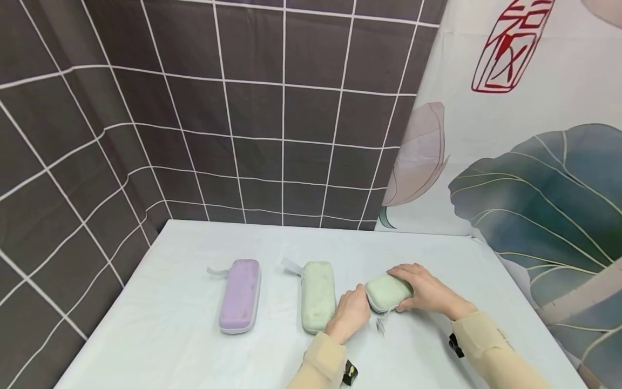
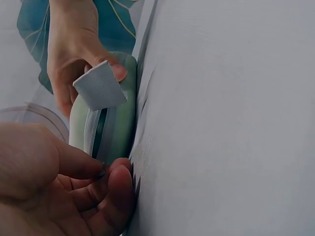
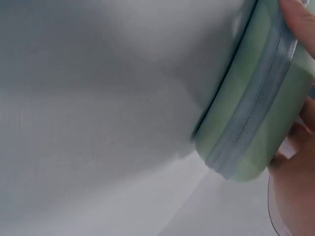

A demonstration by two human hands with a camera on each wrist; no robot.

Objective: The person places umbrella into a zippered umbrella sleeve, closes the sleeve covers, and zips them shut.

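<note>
A small light-green zipper case (image 1: 386, 293) lies on the white table, right of centre in the head view. My right hand (image 1: 427, 290) grips it from the right, thumb low on its near side and fingers over the far side. At its left end, the thumb and index finger of my left hand (image 1: 349, 313) pinch the zipper pull (image 2: 102, 173). In the left wrist view a dark slit shows along the zipper (image 2: 101, 130) beyond that pinch, and a grey fabric tab (image 2: 100, 87) sticks out. The zipper side facing my right wrist looks closed.
A longer green case (image 1: 318, 297) lies just left of my left hand, with a pale strap at its far left corner. Farther left is a purple case (image 1: 240, 296) with a similar strap. Dark checked cloth (image 1: 252, 111) hangs behind the white table (image 1: 189, 281).
</note>
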